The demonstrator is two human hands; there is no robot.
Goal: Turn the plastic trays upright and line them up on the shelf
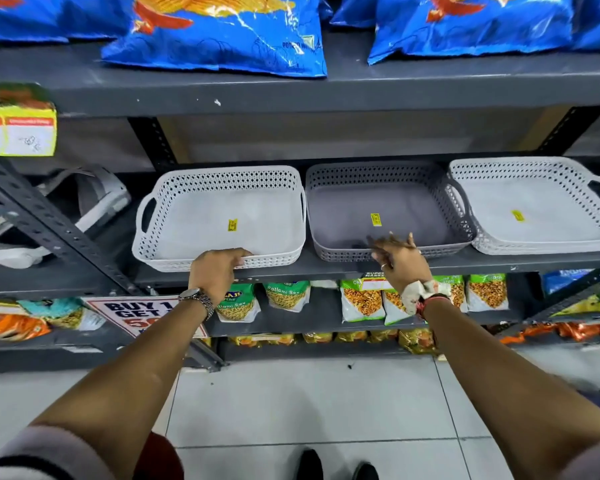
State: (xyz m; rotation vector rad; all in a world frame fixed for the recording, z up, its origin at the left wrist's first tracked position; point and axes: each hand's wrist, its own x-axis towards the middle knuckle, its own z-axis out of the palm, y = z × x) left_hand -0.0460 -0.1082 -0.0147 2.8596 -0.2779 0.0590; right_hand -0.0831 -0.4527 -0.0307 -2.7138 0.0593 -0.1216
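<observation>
Three perforated plastic trays stand upright side by side on the dark grey shelf [326, 266]. The light grey left tray [219, 216] has a yellow sticker inside; my left hand [215, 270] grips its front rim with the fingers curled over the edge. The darker grey middle tray [381, 206] sits close against it. My right hand [397, 254] hovers at that tray's front rim, fingers spread, holding nothing. The light grey right tray [537, 206] reaches the frame's right edge.
Blue chip bags [219, 32] overhang the shelf above. Snack packets [361, 299] fill the shelf below. A white headset-like object [84, 209] lies left of the trays behind a slanted metal brace [49, 230]. White floor tiles [309, 403] lie underfoot.
</observation>
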